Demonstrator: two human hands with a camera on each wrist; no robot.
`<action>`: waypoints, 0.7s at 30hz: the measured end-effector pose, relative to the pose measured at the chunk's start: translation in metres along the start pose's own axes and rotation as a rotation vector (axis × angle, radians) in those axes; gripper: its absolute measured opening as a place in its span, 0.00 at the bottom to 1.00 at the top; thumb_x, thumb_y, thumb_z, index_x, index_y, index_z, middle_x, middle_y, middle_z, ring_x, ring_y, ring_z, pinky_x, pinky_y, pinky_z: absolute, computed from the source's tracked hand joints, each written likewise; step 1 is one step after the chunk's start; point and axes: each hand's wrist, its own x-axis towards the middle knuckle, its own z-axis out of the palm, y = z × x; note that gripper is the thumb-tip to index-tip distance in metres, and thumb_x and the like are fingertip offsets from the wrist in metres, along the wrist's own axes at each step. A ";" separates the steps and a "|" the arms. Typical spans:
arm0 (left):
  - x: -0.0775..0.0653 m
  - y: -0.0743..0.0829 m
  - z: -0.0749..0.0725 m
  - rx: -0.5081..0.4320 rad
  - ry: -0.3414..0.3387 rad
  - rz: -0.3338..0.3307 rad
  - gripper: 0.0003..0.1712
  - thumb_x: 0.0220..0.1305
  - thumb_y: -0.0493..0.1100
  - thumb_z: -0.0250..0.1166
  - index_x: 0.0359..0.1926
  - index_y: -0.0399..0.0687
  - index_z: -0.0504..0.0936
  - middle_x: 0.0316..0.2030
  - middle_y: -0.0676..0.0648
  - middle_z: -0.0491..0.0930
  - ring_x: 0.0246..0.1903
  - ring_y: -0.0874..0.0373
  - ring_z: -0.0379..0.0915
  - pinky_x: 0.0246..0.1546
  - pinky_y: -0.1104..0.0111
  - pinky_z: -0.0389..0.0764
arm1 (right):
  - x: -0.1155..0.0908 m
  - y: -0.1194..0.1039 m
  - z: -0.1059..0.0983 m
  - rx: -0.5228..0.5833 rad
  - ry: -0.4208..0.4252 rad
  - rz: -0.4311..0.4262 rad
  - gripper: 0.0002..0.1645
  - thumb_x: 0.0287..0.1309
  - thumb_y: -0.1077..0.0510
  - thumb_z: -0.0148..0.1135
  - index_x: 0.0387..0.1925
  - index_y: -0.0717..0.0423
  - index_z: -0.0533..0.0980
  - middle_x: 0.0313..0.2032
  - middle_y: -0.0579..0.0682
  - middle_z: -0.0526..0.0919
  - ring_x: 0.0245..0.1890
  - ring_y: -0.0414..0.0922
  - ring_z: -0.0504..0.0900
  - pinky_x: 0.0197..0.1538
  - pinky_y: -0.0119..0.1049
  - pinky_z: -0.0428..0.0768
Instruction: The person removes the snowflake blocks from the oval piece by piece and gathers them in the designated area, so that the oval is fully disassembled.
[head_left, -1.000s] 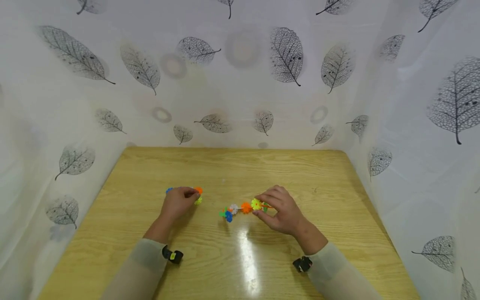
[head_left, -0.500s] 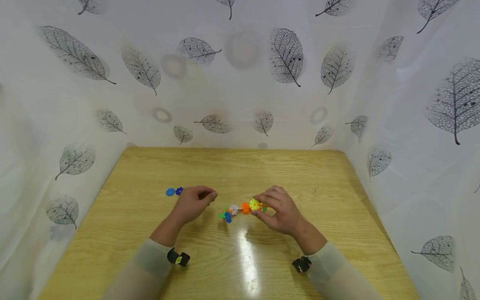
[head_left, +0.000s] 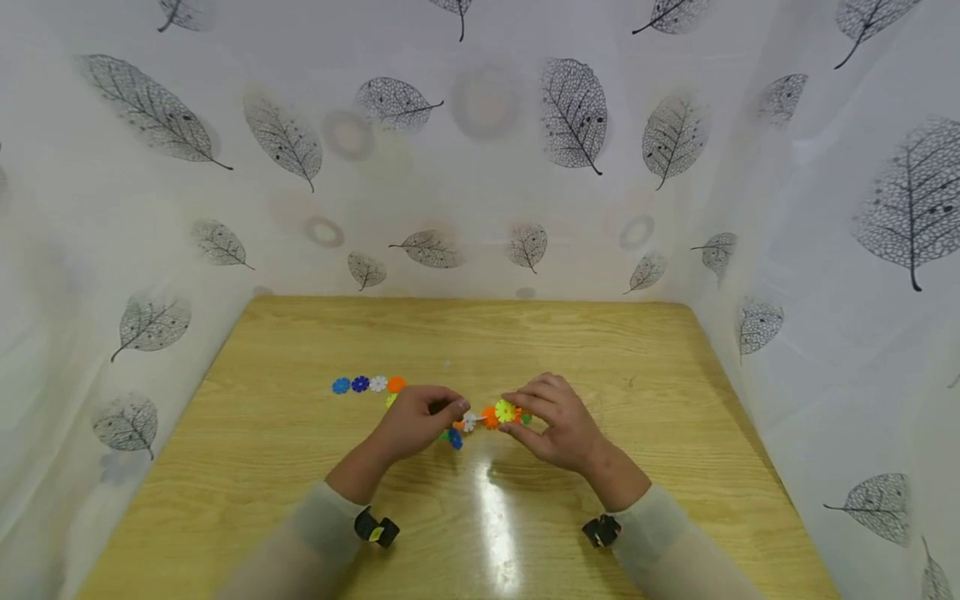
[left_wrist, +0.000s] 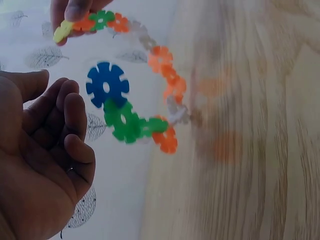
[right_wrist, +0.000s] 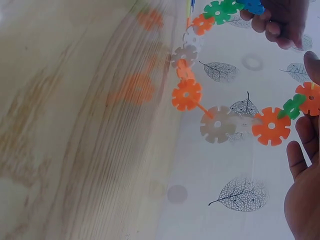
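Observation:
In the head view my right hand point(head_left: 558, 425) pinches a yellow snowflake disc point(head_left: 505, 411) at one end of a chain of interlocking plastic discs. The chain hangs in a curve of orange, white and green discs, best seen in the right wrist view, where one orange disc point(right_wrist: 271, 126) shows clearly. A blue disc point(left_wrist: 107, 85) forms its other end, beside a green disc point(left_wrist: 121, 121). My left hand point(head_left: 416, 421) is near that blue end. Its fingers are loosely bent with nothing between them, and the left wrist view shows a gap to the blue disc.
Toward the left on the wooden table point(head_left: 300, 333) lies a row of discs: a light blue disc point(head_left: 341, 386), a dark blue disc point(head_left: 360, 383), a white disc point(head_left: 378, 383) and an orange disc point(head_left: 396, 384). A yellow disc point(head_left: 391, 401) is partly hidden. Leaf-printed curtain point(head_left: 480, 183) surrounds the table.
My left hand has moved right from the row of discs to the chain's blue end, uncovering the row. The right hand keeps its pinch and has shifted very slightly left.

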 end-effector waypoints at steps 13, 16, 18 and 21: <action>0.007 0.018 0.022 -0.055 -0.087 0.100 0.13 0.77 0.48 0.63 0.42 0.47 0.90 0.30 0.48 0.84 0.23 0.58 0.75 0.24 0.66 0.80 | 0.003 -0.002 0.004 0.027 0.002 -0.019 0.24 0.61 0.46 0.76 0.51 0.58 0.86 0.40 0.47 0.87 0.39 0.45 0.81 0.44 0.44 0.77; 0.008 0.018 0.025 -0.053 -0.088 0.104 0.11 0.76 0.47 0.64 0.40 0.50 0.90 0.30 0.50 0.85 0.25 0.59 0.76 0.26 0.66 0.80 | 0.003 -0.002 0.004 0.026 0.009 -0.032 0.23 0.60 0.47 0.77 0.50 0.59 0.86 0.39 0.47 0.87 0.38 0.45 0.81 0.43 0.44 0.77; 0.009 0.018 0.027 -0.043 -0.083 0.096 0.12 0.77 0.48 0.63 0.40 0.51 0.90 0.31 0.51 0.85 0.27 0.58 0.78 0.28 0.65 0.81 | 0.003 -0.002 0.004 0.027 0.012 -0.035 0.24 0.59 0.47 0.77 0.49 0.59 0.87 0.39 0.48 0.87 0.38 0.45 0.81 0.43 0.44 0.77; 0.009 0.020 0.028 -0.043 -0.080 0.082 0.12 0.77 0.48 0.63 0.39 0.51 0.90 0.31 0.50 0.85 0.28 0.55 0.79 0.28 0.65 0.81 | 0.003 -0.002 0.003 0.030 0.009 -0.032 0.24 0.57 0.48 0.79 0.50 0.59 0.86 0.39 0.48 0.88 0.38 0.45 0.82 0.43 0.44 0.77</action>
